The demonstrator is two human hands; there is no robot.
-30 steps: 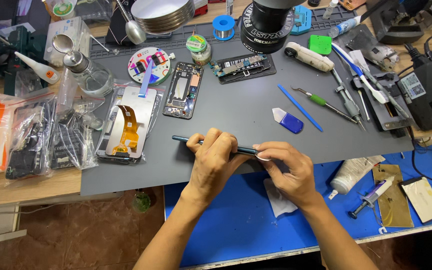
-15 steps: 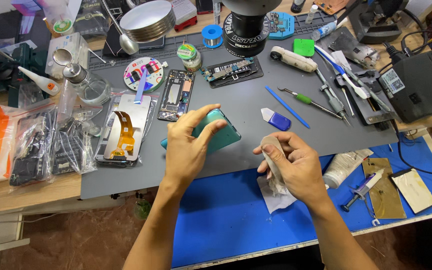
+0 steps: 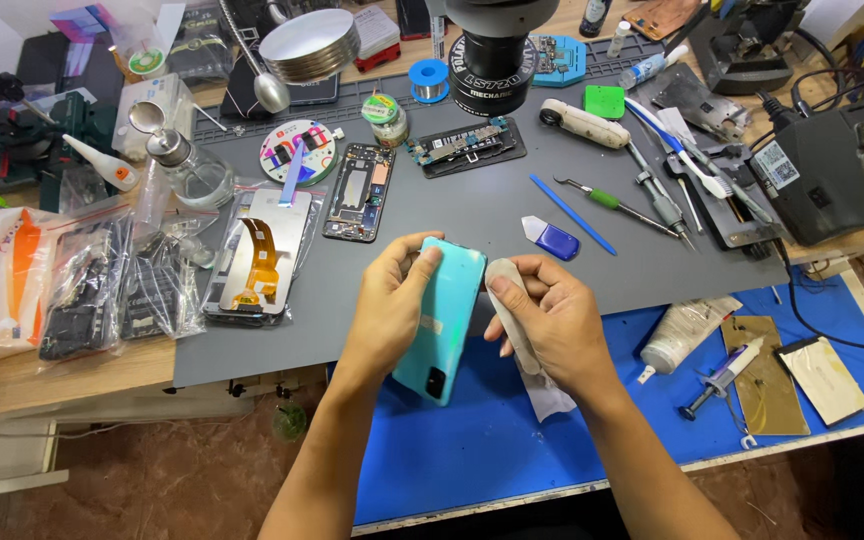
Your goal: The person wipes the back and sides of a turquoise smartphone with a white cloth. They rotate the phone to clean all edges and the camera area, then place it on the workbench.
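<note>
Phone [image 3: 442, 318] looks glossy, light, slippery — left hand [image 3: 389, 305] clamps its long edges, safest spot; right hand [image 3: 552, 325] at 3 o'clock pinches a cloth [image 3: 515, 312].

Teal phone [image 3: 445, 315] in left hand [image 3: 392, 300], grey cloth [image 3: 514, 312] in right hand [image 3: 550, 322]

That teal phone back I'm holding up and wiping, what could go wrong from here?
1. The left hand grips the teal phone back only by its edges above the bench, so a push from the cloth in the right hand might make it slip.
2. It hangs over the gap between grey mat and blue mat; a drop could reach the floor.
3. The blue pry tool lies close behind and could be knocked.
</note>
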